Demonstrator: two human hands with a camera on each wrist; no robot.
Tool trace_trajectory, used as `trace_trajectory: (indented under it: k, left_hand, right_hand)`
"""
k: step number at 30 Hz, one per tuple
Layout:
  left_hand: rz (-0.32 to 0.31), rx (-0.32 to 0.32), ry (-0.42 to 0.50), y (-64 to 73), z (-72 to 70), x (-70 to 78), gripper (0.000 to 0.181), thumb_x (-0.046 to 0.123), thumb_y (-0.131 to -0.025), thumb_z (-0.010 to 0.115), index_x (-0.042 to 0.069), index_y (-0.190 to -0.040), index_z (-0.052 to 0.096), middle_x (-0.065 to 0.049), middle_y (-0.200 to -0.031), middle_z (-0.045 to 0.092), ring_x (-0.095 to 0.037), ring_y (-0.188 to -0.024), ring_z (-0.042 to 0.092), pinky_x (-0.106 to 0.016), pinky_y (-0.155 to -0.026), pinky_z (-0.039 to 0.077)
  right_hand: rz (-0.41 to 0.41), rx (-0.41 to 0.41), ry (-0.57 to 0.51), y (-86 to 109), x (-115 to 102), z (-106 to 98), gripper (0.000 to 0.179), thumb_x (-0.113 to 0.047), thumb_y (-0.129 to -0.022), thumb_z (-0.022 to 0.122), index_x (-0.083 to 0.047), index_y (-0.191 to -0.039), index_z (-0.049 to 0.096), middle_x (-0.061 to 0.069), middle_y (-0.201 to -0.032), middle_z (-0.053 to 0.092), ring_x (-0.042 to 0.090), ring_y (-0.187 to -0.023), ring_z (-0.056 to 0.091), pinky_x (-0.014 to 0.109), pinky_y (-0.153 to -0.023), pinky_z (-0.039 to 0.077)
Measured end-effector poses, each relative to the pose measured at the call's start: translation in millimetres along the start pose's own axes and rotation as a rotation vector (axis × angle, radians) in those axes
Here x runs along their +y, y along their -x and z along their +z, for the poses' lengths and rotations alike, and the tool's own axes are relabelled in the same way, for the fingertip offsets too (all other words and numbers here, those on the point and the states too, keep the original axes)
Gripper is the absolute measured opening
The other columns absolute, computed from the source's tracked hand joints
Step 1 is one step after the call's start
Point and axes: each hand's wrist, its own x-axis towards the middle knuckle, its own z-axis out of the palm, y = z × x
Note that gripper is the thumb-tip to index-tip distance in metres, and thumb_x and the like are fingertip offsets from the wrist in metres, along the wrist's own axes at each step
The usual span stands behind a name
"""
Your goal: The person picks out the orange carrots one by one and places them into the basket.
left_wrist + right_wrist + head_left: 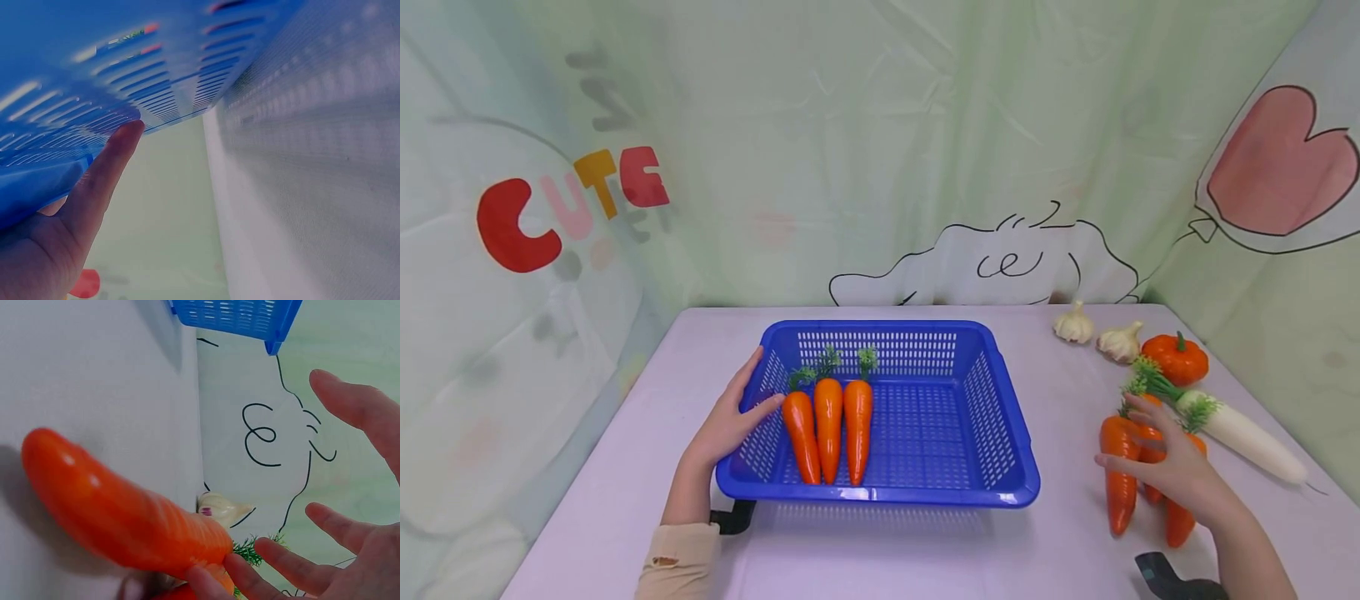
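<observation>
My left hand (728, 423) grips the left side of a blue plastic basket (925, 496), thumb over the rim and fingers along the outer wall. In the left wrist view a finger (103, 172) lies against the slotted wall. Three orange carrots (828, 429) with green tops lie side by side in the left half of the basket. Over at the right, my right hand (1183, 467) hovers with spread fingers above a group of carrots (1122, 487). The right wrist view shows the nearest carrot (125, 506) close below the fingertips, with the thumb well apart from it.
Behind the right-hand carrots lie a white radish (1247, 433) with leafy top, a small orange pumpkin (1176, 358) and two garlic bulbs (1073, 325). A printed curtain (880, 167) hangs behind the pale table (880, 558).
</observation>
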Motion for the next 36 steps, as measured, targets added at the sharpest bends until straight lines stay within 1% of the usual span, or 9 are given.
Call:
trace_trajectory:
  k: [5, 9, 13, 17, 21, 24, 26, 32, 36]
  left_hand:
    - [-0.003, -0.001, 0.005, 9.5, -1.2, 22.4, 0.074, 0.024, -0.090, 0.055, 0.015, -0.148, 0.010, -0.018, -0.151, 0.011, -0.043, -0.134, 0.015, -0.064, -0.098, 0.021]
    - [-0.007, 0.000, 0.004, 11.7, -0.5, 27.5, 0.073, 0.024, -0.090, 0.054, 0.014, -0.148, 0.011, -0.017, -0.151, 0.010, -0.041, -0.135, 0.013, -0.063, -0.099, 0.020]
    - [-0.006, -0.004, 0.001, 9.1, 0.3, 22.9, 0.074, 0.025, -0.090, 0.055, 0.014, -0.148, 0.010, -0.017, -0.151, 0.010, -0.042, -0.135, 0.013, -0.064, -0.099, 0.019]
    - [-0.004, -0.006, -0.002, 0.5, 1.8, 4.8, 0.077, 0.031, -0.089, 0.057, 0.021, -0.148, 0.010, -0.014, -0.152, 0.010, -0.040, -0.135, 0.014, -0.065, -0.098, 0.020]
    - [0.005, 0.000, -0.002, -6.1, 3.6, -10.9, 0.077, 0.036, -0.087, 0.058, 0.030, -0.147, 0.010, -0.009, -0.152, 0.010, -0.037, -0.136, 0.014, -0.064, -0.099, 0.021]
    - [0.010, -0.001, -0.005, -6.6, 3.8, -12.7, 0.078, 0.037, -0.087, 0.058, 0.030, -0.147, 0.010, -0.009, -0.152, 0.010, -0.037, -0.136, 0.014, -0.064, -0.099, 0.021]
    - [0.007, -0.001, -0.005, -6.5, 3.7, -12.6, 0.077, 0.036, -0.087, 0.058, 0.030, -0.147, 0.010, -0.009, -0.152, 0.010, -0.037, -0.136, 0.014, -0.064, -0.099, 0.021]
    - [0.003, 0.005, -0.008, -8.1, 2.0, -14.5, 0.077, 0.029, -0.088, 0.058, 0.023, -0.148, 0.011, -0.013, -0.152, 0.010, -0.040, -0.135, 0.014, -0.065, -0.098, 0.021]
    - [0.003, 0.003, -0.014, -6.5, 0.4, -13.6, 0.077, 0.033, -0.088, 0.058, 0.026, -0.148, 0.010, -0.011, -0.152, 0.010, -0.039, -0.135, 0.014, -0.065, -0.098, 0.021]
  right_hand:
    - [-0.011, -0.004, 0.032, -1.5, -0.2, 2.9, 0.098, -0.041, -0.081, 0.066, -0.003, -0.145, 0.002, 0.037, -0.132, 0.022, 0.056, -0.113, 0.026, 0.067, -0.074, 0.039]
    - [-0.025, -0.010, 0.042, -4.3, 1.2, 6.1, 0.098, -0.041, -0.080, 0.067, -0.003, -0.145, 0.004, 0.037, -0.131, 0.024, 0.056, -0.113, 0.027, 0.067, -0.075, 0.039]
    - [-0.056, -0.020, 0.038, -8.6, 5.2, 10.4, 0.098, -0.037, -0.079, 0.070, -0.001, -0.145, 0.007, 0.038, -0.133, 0.021, 0.058, -0.112, 0.029, 0.065, -0.077, 0.041]
    - [-0.083, -0.028, 0.045, -12.5, 9.4, 16.3, 0.098, -0.036, -0.076, 0.072, 0.001, -0.143, 0.011, 0.038, -0.133, 0.021, 0.057, -0.110, 0.035, 0.062, -0.078, 0.043]
    - [-0.082, -0.045, 0.070, -14.4, 11.9, 20.6, 0.100, -0.039, -0.074, 0.073, 0.001, -0.143, 0.012, 0.038, -0.133, 0.021, 0.056, -0.109, 0.035, 0.065, -0.078, 0.041]
    - [-0.075, -0.057, 0.081, -15.6, 13.5, 22.7, 0.104, -0.040, -0.072, 0.075, 0.001, -0.143, 0.011, 0.037, -0.133, 0.021, 0.056, -0.111, 0.031, 0.067, -0.079, 0.038]
    - [-0.077, -0.056, 0.083, -16.7, 14.6, 23.7, 0.106, -0.040, -0.070, 0.076, 0.000, -0.143, 0.011, 0.037, -0.133, 0.023, 0.055, -0.110, 0.033, 0.065, -0.079, 0.040]
    - [-0.090, -0.053, 0.070, -19.3, 15.9, 25.6, 0.110, -0.038, -0.066, 0.080, -0.002, -0.144, 0.011, 0.035, -0.131, 0.026, 0.054, -0.110, 0.032, 0.062, -0.077, 0.042]
    - [-0.068, -0.074, 0.061, -21.2, 16.1, 26.1, 0.114, -0.040, -0.065, 0.080, -0.002, -0.145, 0.008, 0.036, -0.128, 0.028, 0.052, -0.109, 0.032, 0.061, -0.076, 0.042]
